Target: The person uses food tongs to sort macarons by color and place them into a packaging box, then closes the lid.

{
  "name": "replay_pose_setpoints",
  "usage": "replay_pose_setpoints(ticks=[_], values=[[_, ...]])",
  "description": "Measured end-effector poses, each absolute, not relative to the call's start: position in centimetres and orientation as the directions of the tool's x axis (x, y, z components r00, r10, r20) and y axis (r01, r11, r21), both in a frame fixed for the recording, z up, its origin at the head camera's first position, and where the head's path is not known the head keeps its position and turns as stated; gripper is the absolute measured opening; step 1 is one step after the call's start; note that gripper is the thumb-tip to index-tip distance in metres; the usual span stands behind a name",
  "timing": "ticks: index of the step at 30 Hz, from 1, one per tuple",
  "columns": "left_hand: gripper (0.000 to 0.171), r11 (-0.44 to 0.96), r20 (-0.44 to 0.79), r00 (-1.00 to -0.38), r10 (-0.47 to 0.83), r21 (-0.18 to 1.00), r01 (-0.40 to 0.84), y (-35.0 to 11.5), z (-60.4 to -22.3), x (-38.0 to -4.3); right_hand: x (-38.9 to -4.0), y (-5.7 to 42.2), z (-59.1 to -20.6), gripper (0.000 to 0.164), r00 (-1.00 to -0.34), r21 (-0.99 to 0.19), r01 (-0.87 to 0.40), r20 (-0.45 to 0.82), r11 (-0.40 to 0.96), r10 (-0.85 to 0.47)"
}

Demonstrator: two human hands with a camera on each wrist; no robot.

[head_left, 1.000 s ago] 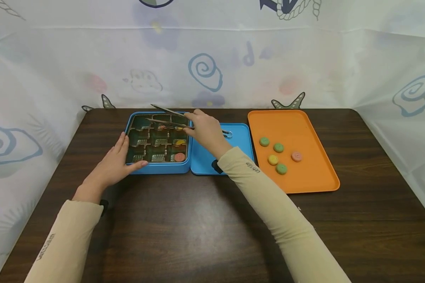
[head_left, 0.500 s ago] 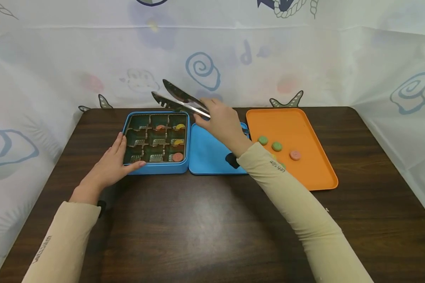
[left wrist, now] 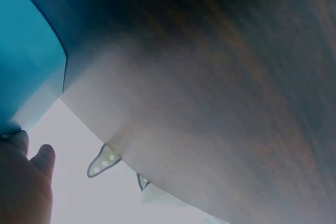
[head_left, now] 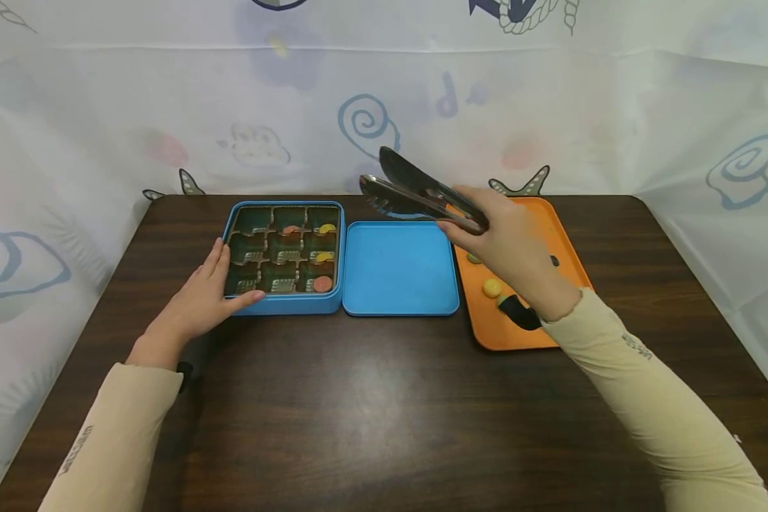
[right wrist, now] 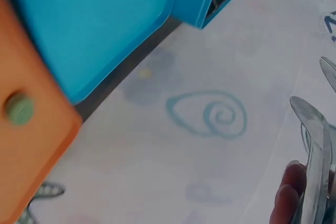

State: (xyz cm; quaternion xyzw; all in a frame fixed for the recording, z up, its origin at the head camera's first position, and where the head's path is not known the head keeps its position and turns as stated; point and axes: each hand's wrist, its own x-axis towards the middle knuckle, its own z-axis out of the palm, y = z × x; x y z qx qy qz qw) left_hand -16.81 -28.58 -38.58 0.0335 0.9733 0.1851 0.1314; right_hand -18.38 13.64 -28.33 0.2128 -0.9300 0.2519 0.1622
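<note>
Holding raised tongs (head_left: 430, 185), spread and empty, in the curled right hand (head_left: 508, 238) over the orange tray (head_left: 518, 338), and resting the straight-fingered left hand (head_left: 198, 297) against the blue box (head_left: 301, 306), presumably for keeping it steady.

So on your table (head_left: 371, 412) it's divided box (head_left: 294, 305) left, middle tray (head_left: 400, 270) just beside it, end tray (head_left: 494, 333) right with discs (head_left: 492, 288) on it. Your left hand (head_left: 195, 299)'s at the box's left side, tongs (head_left: 414, 175) in your right hand (head_left: 508, 242).

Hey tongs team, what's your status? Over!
Left hand touching blue box. Right hand gripping tongs, tips apart, empty. Head view: right hand hides part of orange tray.
</note>
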Motion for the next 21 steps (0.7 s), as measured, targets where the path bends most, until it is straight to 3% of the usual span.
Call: replay_pose_setpoints(ticks=[8, 21], values=[[0.113, 0.928, -0.242, -0.964, 0.114, 0.371, 0.017, -28.6, -38.6, -16.7, -16.7, 20.0, -29.4, 0.040, -0.794, -0.214, -0.485, 0.515, 0.848, -0.324], [0.113, 0.935, -0.241, -0.965, 0.099, 0.354, 0.007, -28.4, -38.5, -16.8, -15.3, 27.8, -33.4, 0.046, -0.912, -0.169, -0.311, 0.330, 0.935, -0.243]])
